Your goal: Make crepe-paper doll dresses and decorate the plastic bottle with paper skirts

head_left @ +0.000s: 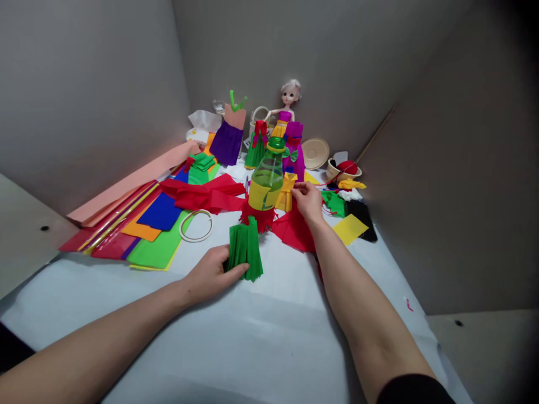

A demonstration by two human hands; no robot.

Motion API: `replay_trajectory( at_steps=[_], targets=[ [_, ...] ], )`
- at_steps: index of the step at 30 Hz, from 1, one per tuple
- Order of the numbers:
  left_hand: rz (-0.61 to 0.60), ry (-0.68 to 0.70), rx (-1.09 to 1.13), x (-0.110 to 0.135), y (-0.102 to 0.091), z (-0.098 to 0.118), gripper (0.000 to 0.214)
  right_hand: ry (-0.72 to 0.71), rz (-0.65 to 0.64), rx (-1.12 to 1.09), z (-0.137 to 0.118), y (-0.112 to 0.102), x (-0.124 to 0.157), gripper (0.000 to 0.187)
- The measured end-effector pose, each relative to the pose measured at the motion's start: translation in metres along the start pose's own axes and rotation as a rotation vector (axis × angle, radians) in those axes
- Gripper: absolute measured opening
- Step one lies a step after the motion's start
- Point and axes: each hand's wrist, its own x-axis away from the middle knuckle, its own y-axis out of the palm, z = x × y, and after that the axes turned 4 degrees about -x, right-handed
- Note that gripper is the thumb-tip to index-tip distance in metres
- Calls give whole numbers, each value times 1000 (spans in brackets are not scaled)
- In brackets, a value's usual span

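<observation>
While I steer from afar, my left fingers clasp the green skirt just before the bottle (lightly, so the pleats stay crisp); my right fingers, nearly closed by the yellow dress right of it, may hold something, but I cannot tell.

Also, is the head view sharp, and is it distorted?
Head view: fairly sharp, doll included; the wide lens bends the grey walls and stretches the right forearm; the far right edge falls dark; light is soft, with faint shadows on the white sheet.
</observation>
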Motion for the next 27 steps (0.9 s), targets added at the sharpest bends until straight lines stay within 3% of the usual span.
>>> replay_trajectory(
  at_steps=[27],
  targets=[
    [10, 2, -20, 1, 0, 0, 27, 35, 25, -14, -5, 0, 9, 21]
  ],
)
